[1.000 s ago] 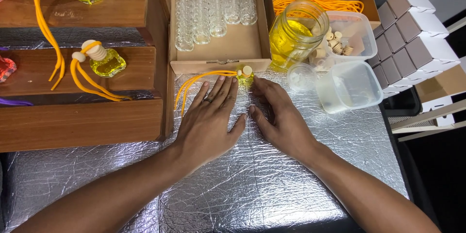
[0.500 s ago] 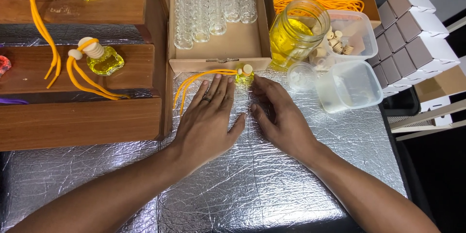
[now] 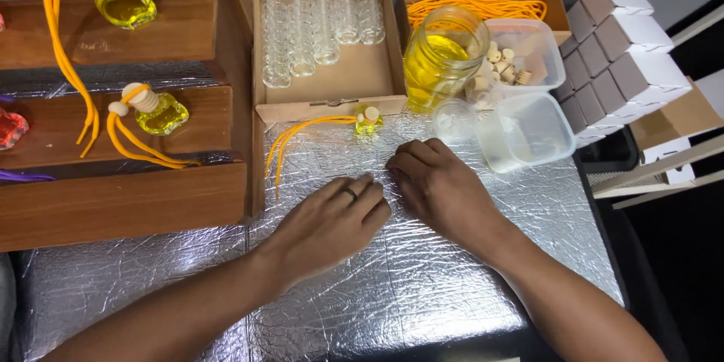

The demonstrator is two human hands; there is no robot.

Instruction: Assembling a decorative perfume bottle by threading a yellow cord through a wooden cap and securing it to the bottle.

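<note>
Small yellow-filled bottle (image 3: 368, 121) with its pale stopper and orange cord (image 3: 290, 139) now lies alone on the foil-covered table (image 3: 422, 286), just in front of the open cardboard box (image 3: 332, 83) of empty glass vials. A second ago both hands were up against it, at the box's front edge; since then they have drawn back toward the person, and the bottle has stayed where it was, its cord trailing away to the left of it. That reads as a release: the piece looks set down and finished with for now.

Left hand (image 3: 328, 222) rests palm down on the foil, well short of the box, its fingers straight and close together, clamped on nothing. Right hand (image 3: 441, 192) lies just beside it, knuckles bent and fingers loosely curled under; whether anything small sits beneath them cannot be told from this angle, though nothing shows. The bottle is apart from both hands, beyond the fingertips and between them and the box's front wall.

Right of the box stand a glass jar of yellow liquid (image 3: 443, 56) and a clear tub of wooden stoppers (image 3: 528, 56).
</note>
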